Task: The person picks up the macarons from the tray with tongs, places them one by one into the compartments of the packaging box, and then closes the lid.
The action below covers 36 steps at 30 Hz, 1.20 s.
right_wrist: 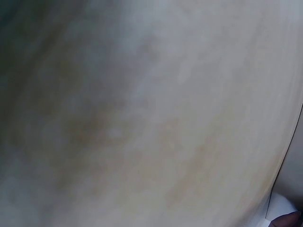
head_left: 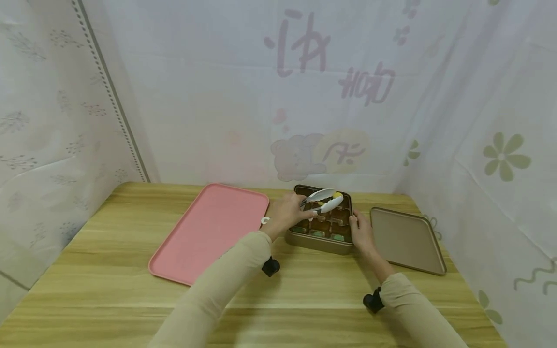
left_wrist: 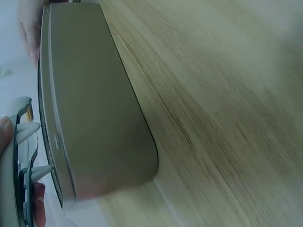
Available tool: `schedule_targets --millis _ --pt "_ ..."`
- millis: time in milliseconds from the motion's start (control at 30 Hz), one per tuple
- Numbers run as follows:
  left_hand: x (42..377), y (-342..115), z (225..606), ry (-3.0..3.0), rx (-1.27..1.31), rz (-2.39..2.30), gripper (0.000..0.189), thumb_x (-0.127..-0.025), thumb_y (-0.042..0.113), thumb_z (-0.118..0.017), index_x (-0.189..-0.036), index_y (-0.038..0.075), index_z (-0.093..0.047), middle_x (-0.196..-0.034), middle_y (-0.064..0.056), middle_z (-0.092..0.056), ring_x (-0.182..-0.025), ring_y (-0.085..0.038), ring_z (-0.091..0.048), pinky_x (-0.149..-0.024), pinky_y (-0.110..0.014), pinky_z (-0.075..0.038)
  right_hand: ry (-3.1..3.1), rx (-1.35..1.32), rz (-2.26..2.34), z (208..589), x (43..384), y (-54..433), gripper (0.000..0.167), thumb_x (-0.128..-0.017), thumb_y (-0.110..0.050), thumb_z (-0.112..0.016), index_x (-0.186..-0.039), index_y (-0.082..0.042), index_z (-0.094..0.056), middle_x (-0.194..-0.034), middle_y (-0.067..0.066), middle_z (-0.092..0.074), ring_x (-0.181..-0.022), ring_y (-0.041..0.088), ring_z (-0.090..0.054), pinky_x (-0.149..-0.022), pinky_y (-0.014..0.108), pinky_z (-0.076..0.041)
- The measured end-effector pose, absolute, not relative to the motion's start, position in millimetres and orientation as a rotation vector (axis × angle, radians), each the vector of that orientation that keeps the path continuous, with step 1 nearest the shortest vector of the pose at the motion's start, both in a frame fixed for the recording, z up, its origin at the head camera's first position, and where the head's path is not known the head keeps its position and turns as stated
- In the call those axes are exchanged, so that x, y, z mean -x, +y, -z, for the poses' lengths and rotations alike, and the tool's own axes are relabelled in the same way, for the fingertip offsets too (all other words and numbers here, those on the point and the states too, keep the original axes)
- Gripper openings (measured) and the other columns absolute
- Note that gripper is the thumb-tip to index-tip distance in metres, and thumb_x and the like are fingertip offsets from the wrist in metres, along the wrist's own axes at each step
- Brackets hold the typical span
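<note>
My left hand (head_left: 287, 211) grips a pair of tongs (head_left: 331, 205) with pale, scalloped tips, held over a bronze-coloured tin (head_left: 319, 243). Between the tong tips, near the tin's far right corner, shows a small yellow item (head_left: 337, 195). Inside the tin is a divided tray with several compartments, some holding green pieces (head_left: 338, 237). My right hand (head_left: 362, 234) holds the tin's right side, thumb near the rim. In the left wrist view the tongs (left_wrist: 29, 172) stand beside the tin's rim, and the tin's side wall (left_wrist: 90, 104) fills the middle.
A pink tray (head_left: 213, 227) lies on the wooden table (head_left: 300, 299) left of the tin. To the right lies a flat bronze lid (head_left: 406, 239). A printed white curtain (head_left: 209, 96) hangs behind the table and along both sides. The right wrist view is mostly blurred.
</note>
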<state>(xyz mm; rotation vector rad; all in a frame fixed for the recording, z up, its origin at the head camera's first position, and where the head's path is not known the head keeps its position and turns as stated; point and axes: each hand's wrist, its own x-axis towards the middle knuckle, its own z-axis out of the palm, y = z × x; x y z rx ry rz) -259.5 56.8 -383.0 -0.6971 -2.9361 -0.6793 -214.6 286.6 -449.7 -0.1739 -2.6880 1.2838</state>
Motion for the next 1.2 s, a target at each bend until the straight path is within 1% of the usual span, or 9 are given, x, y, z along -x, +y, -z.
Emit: schedule_targets --millis 100,233,333,567,833,967,1033,1100,1200 --pt "259 62 385 -2.942 0.673 0.666 0.043 -0.081 0.050 -0.069 -0.099 0.010 -0.069 -0.071 0.000 -0.052 -0.059 -0.013 -0.042 -0.048 -0.025 -0.030 -2.687 0.178 -1.290 451 215 286 0.047 -0.104 -0.021 -0.032 -0.143 0.005 -0.030 -0.142 0.028 -0.035 -0.125 0.044 -0.039 -0.100 0.056 -0.034" --pt "257 68 387 -2.938 0.637 0.615 0.043 -0.080 0.051 -0.069 -0.095 0.011 -0.070 -0.078 -0.001 -0.055 -0.065 -0.014 -0.047 -0.050 -0.027 -0.034 -2.692 0.180 -1.298 452 215 285 0.048 -0.104 -0.022 -0.031 -0.144 0.005 -0.029 -0.143 0.028 -0.034 -0.126 0.044 -0.038 -0.100 0.055 -0.034" --pt "256 72 390 -2.931 0.627 0.585 0.043 -0.078 0.052 -0.070 -0.092 0.011 -0.071 -0.078 -0.001 -0.057 -0.066 -0.014 -0.049 -0.051 -0.028 -0.037 -2.686 0.176 -1.298 453 215 285 0.048 -0.104 -0.022 -0.031 -0.143 0.006 -0.029 -0.142 0.028 -0.035 -0.125 0.044 -0.039 -0.100 0.055 -0.035" --pt "253 76 391 -2.934 0.602 0.563 0.044 -0.077 0.052 -0.071 -0.096 0.013 -0.072 -0.083 -0.001 -0.059 -0.067 -0.015 -0.052 -0.055 -0.030 -0.041 -2.686 0.177 -1.294 452 215 283 0.047 -0.104 -0.020 -0.032 -0.142 0.007 -0.030 -0.139 0.029 -0.038 -0.121 0.045 -0.042 -0.098 0.055 -0.036" --pt "254 77 391 -2.936 0.593 0.552 0.043 -0.076 0.053 -0.071 -0.089 0.013 -0.071 -0.085 -0.001 -0.059 -0.067 -0.015 -0.052 -0.055 -0.030 -0.041 -2.676 0.172 -1.291 452 216 284 0.046 -0.104 -0.020 -0.032 -0.142 0.006 -0.031 -0.138 0.029 -0.039 -0.119 0.044 -0.045 -0.097 0.054 -0.037" --pt "254 78 390 -2.936 0.583 0.556 0.042 -0.075 0.053 -0.073 -0.087 0.013 -0.069 -0.087 -0.002 -0.060 -0.068 -0.015 -0.053 -0.056 -0.030 -0.043 -2.678 0.176 -1.292 452 216 285 0.047 -0.104 -0.021 -0.031 -0.143 0.006 -0.030 -0.139 0.029 -0.039 -0.121 0.044 -0.044 -0.098 0.054 -0.036" --pt "254 77 390 -2.931 0.574 0.568 0.043 -0.073 0.054 -0.073 -0.085 0.013 -0.069 -0.085 -0.002 -0.059 -0.068 -0.015 -0.053 -0.056 -0.030 -0.043 -2.673 0.175 -1.300 452 216 285 0.047 -0.104 -0.021 -0.031 -0.143 0.006 -0.030 -0.139 0.029 -0.038 -0.121 0.044 -0.043 -0.099 0.054 -0.036" --pt "254 75 390 -2.928 0.565 0.605 0.044 -0.073 0.055 -0.074 -0.083 0.013 -0.067 -0.081 -0.001 -0.056 -0.065 -0.014 -0.050 -0.054 -0.029 -0.042 -2.669 0.178 -1.311 452 216 285 0.047 -0.104 -0.021 -0.031 -0.143 0.005 -0.030 -0.139 0.028 -0.039 -0.121 0.044 -0.043 -0.098 0.054 -0.036" --pt "254 70 389 -2.921 0.565 0.720 0.046 -0.072 0.055 -0.074 -0.082 0.012 -0.064 -0.069 0.001 -0.048 -0.057 -0.012 -0.043 -0.049 -0.026 -0.034 -2.662 0.184 -1.319 452 215 286 0.047 -0.104 -0.021 -0.032 -0.143 0.005 -0.031 -0.136 0.029 -0.041 -0.118 0.043 -0.046 -0.096 0.054 -0.038"
